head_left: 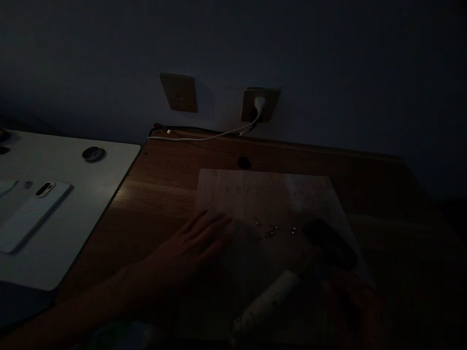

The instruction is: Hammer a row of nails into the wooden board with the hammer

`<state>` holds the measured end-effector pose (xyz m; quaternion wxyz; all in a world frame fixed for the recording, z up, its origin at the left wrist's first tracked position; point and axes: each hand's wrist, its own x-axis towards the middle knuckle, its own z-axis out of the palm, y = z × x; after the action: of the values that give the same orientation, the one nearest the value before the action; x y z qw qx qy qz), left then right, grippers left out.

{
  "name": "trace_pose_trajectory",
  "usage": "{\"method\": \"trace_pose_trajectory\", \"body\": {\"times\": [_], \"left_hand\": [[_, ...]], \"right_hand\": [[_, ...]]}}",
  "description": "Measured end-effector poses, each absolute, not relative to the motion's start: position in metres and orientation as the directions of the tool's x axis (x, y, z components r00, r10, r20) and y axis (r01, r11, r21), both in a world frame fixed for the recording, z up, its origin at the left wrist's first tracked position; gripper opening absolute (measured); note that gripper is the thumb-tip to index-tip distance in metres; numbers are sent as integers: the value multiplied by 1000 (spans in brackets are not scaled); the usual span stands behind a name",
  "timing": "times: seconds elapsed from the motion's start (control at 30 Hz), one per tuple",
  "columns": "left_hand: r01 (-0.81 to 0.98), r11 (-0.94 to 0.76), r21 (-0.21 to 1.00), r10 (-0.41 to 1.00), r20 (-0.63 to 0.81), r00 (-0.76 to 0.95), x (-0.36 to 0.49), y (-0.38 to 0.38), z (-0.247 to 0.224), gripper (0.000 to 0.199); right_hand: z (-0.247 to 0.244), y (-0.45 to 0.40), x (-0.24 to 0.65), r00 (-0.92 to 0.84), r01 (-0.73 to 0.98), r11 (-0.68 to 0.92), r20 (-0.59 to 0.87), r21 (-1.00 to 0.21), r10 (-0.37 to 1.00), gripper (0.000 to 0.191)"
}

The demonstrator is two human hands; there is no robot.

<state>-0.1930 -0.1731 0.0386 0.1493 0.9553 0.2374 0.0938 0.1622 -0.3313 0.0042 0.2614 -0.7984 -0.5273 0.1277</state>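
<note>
Left hand [202,238] outspread on board [306,187]; right hand [355,294] dim, near hammer [286,283].

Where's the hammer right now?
In the head view, the hammer is low and right of centre, slanting over the board, its dark head right of the small metal pieces and just above the right hand.

Worn on the person's head, the camera looks forward and down, close above the left hand [204,238], right hand [357,294] and wooden desk [156,209]. It faces the wall [328,58], perhaps slightly aslant in this gloom.
</note>
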Motion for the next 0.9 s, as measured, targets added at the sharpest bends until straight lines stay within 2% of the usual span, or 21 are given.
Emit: {"method": "trace_pose_trajectory", "body": {"times": [0.07,0.17,0.27,0.37,0.47,0.63,0.77,0.9], "left_hand": [[374,-867,330,415,64,907,-184,-179,36,56],[334,-885,324,376,75,923,-178,-186,29,47],[360,-861,359,405,57,912,-179,-189,23,53],[395,-822,411,450,43,892,-181,-185,21,61],[400,-803,442,463,40,886,-185,-171,23,57],[385,-778,496,486,86,870,-183,-160,41,43],[370,-714,594,466,8,885,-162,-194,53,50],[439,-638,632,480,-120,869,-140,-227,45,41]], "right_hand": [[7,-329,141,388,784,-305,42,-541,921,47],[8,-326,123,344,787,-270,31,-554,938,45],[9,-321,117,257,815,-200,28,-544,966,42],[10,-314,112,307,811,-250,22,-530,951,46],[10,-309,109,346,787,-279,19,-551,938,48],[2,-301,112,253,805,-188,39,-563,967,45],[4,-292,100,266,845,-151,158,-514,951,55],[24,-281,86,289,884,-131,304,-449,908,70]]}}
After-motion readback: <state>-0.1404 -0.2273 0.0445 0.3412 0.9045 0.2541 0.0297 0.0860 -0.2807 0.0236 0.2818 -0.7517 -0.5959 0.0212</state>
